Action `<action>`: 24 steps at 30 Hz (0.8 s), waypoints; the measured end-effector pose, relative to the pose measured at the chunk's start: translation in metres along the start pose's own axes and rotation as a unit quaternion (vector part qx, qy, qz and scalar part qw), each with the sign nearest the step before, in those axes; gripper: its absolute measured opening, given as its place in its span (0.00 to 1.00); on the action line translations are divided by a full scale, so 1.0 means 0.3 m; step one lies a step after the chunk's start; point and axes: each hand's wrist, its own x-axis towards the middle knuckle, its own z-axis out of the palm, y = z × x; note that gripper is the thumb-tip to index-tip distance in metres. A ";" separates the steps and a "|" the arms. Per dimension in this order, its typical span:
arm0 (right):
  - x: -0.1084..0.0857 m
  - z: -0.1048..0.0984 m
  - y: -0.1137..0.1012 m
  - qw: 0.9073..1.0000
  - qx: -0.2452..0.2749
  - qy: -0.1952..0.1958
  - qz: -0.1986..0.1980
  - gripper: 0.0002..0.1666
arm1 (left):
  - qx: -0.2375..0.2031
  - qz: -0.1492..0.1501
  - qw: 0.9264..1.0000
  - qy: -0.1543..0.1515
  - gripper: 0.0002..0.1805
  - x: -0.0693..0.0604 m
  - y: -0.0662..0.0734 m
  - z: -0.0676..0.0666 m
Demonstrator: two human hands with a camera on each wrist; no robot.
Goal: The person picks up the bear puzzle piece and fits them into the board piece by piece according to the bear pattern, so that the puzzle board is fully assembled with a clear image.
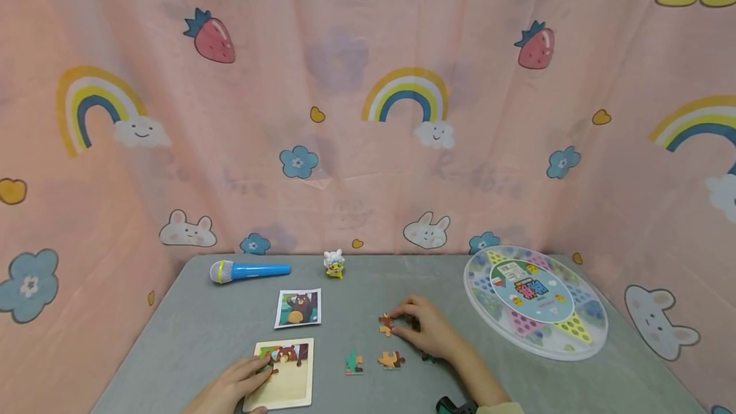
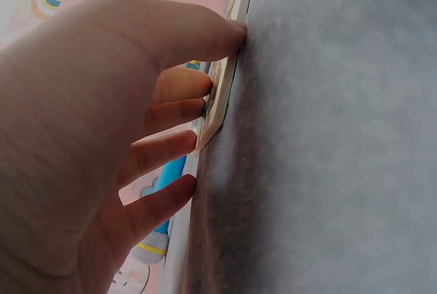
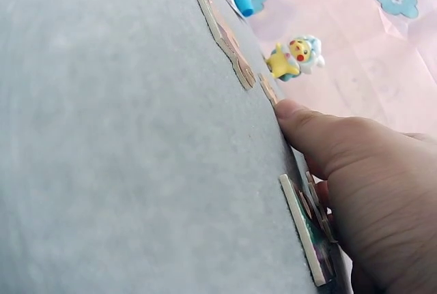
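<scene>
My left hand [image 1: 232, 383] rests on the left side of a wooden puzzle tray [image 1: 299, 388]. Its fingers lie fairly straight over the board, and the thumb touches the front edge. Inside the tray, along the top, fitted pieces show a bear's head [image 1: 287, 354]. The thumb and index finger of my right hand [image 1: 428, 328] pinch the right side of a brown and orange puzzle piece [image 1: 384, 326] on the table. Loose pieces lie nearer: a green one [image 1: 352, 363], an orange-brown one [image 1: 391, 360] and a dark green one [image 3: 307, 232] partly behind the right arm. Another piece is mostly hidden under the right hand.
A bear picture card [image 1: 298, 308] lies behind the tray. Farther back are a blue toy microphone [image 1: 253, 271] and a small figurine [image 1: 333, 264]. A round game board [image 1: 531, 292] lies at the right. A patterned pink curtain [image 1: 356, 203] hangs behind the table.
</scene>
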 end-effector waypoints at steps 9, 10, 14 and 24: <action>-0.004 -0.001 -0.004 1.000 -0.009 0.007 -0.009 0.10 | -0.017 -0.002 1.000 -0.017 0.38 0.006 0.003 -0.009; -0.005 -0.001 -0.004 1.000 -0.010 0.007 -0.010 0.10 | -0.017 -0.001 1.000 -0.017 0.38 0.007 0.004 -0.010; -0.005 -0.002 -0.008 1.000 -0.013 0.007 -0.013 0.10 | -0.016 0.000 1.000 -0.018 0.38 0.007 0.008 -0.013; 0.009 -0.005 -0.018 1.000 -0.020 -0.002 0.003 0.09 | -0.017 0.008 1.000 -0.012 0.36 0.006 -0.001 -0.011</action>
